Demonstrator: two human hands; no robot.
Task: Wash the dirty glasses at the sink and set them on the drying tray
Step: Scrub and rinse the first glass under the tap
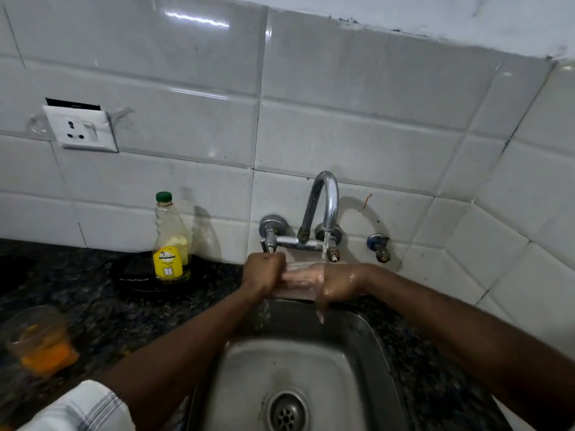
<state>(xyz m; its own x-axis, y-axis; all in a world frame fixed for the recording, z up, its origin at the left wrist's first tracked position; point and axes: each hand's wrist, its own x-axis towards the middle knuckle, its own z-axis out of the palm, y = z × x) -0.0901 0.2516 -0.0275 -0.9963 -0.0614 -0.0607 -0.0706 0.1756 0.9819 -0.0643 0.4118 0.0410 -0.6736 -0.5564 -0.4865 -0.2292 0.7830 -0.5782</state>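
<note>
- Both hands meet under the tap at centre frame, above the far edge of the sink (357, 334): the left hand (264, 276) is clenched around one end of a clear glass (295, 283), and the right hand (334, 283) has its fingers pushed inside the glass from the other end, rubbing the inner wall.
- Held this way, the glass lies on its side, long axis running left to right across the frame, mouth toward the right hand, base in the left fist.
- Water falls from the faucet (323, 209) spout onto the right wrist and the glass mouth, then drips into the basin.
- A second glass (40, 340), with orange residue in it, stands on the dark surface (102, 293) at lower left, well apart from the hands and nearer the left arm; I judge it is next to wash.
- A detergent bottle (170, 241) stands left of the tap.
- No drying tray shows in frame, so which way the glass must travel cannot be told.
</note>
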